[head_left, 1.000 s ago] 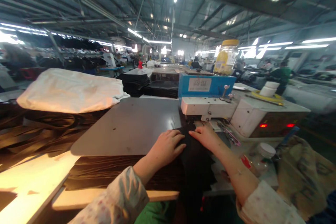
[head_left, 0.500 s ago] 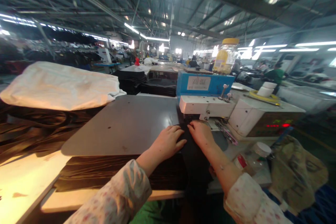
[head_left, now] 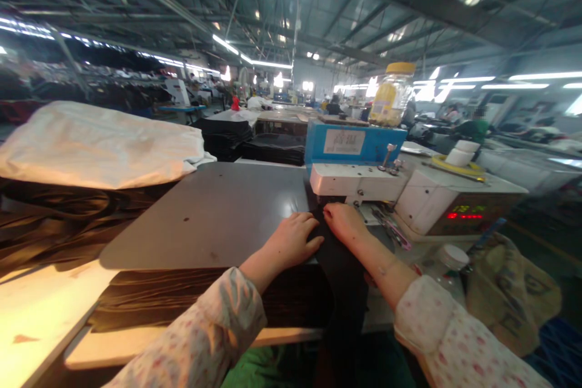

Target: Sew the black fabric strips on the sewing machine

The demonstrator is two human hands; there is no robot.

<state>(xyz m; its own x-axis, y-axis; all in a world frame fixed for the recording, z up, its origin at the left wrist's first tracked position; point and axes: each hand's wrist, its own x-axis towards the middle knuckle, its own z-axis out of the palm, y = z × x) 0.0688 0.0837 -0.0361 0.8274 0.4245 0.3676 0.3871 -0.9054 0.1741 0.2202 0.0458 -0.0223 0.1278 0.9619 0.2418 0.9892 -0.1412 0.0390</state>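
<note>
A strip of black fabric (head_left: 348,282) runs from under the white head of a blue-bodied sewing machine (head_left: 357,180) down over the table's front edge. My right hand (head_left: 343,221) is closed at the strip just before the machine head, its fingers curled in on the cloth. To its left, my left hand (head_left: 293,235) lies with fingers stretched forward and thumb apart, on the fabric by the right edge of a grey metal plate (head_left: 218,212). Its fingertips rest close to the right hand without touching it. The cloth under both hands is partly hidden.
Dark fabric stacks (head_left: 204,300) lie under the plate. A white cloth bundle (head_left: 100,145) covers brown pieces at left. Right of the machine are pink-handled scissors (head_left: 400,236), a control box (head_left: 459,212), a clear jar (head_left: 448,264) and a sack (head_left: 513,297).
My right hand's fingers have curled in more, while my left hand stays nearly in place. The hanging fabric has spread rightward near the table edge. Digits on the control box show differently.
</note>
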